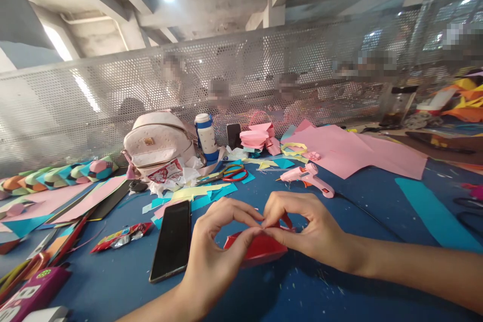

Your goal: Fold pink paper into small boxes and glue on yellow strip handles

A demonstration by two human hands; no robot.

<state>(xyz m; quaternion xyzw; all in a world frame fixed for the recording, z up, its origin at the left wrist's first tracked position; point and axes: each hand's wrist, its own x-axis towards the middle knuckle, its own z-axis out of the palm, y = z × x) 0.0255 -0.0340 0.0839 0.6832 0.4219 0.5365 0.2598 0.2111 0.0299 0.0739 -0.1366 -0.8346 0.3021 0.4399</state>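
Left hand (208, 247) and right hand (322, 232) meet above the blue table (309, 292), thumbs and fingers pinched together at the upper edge of a red folded paper piece (260, 254), which sits between and just below them; whatever lies inside the pinch is covered. The paper should be very light, stiff enough to keep a crease yet easily crushed or torn, perhaps a little slick given its sheen; a light fingertip hold on the folded edges looks safer than squeezing its sides. Of the containers, a pale backpack (156, 133) stands closed beside a white-and-blue bottle (206, 138), and neither shows its contents. Near them, a pink paper basket (256, 138) is too small to see into. A clear jug (399, 103) at far right holds something dark. A red snack packet (121, 237) lies left of a smartphone (171, 241), its contents hidden
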